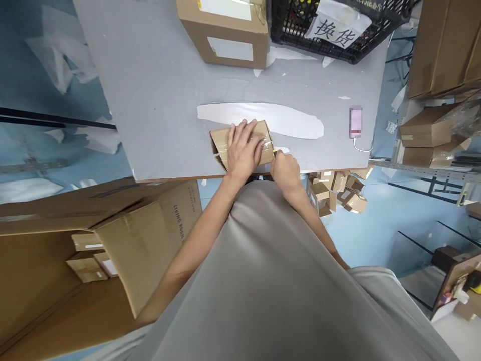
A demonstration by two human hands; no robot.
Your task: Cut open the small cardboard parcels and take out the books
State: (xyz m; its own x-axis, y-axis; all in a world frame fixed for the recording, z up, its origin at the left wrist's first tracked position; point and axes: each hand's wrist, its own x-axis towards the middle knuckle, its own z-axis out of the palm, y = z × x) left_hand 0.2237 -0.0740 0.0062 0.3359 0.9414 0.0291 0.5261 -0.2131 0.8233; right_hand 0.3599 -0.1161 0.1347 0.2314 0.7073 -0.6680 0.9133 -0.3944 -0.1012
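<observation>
A small brown cardboard box [267,154] with clear tape across its top lies at the near edge of the grey table [161,105]. Its left end gapes a little. My left hand [242,150] rests on top of it, fingers stretched out and slightly apart. At the box's right edge my right hand [285,170] is closed in a fist around what looks like a box cutter [276,151]; only a small yellow and dark part shows, and the blade cannot be made out. Just behind the box lies a long white paper strip [296,123].
A larger labelled carton [236,32] and a black plastic crate [330,37] stand at the table's back. A phone [355,122] with a cable lies right. A big open carton [143,245] with small boxes is at left; opened boxes [338,190] lie on the floor.
</observation>
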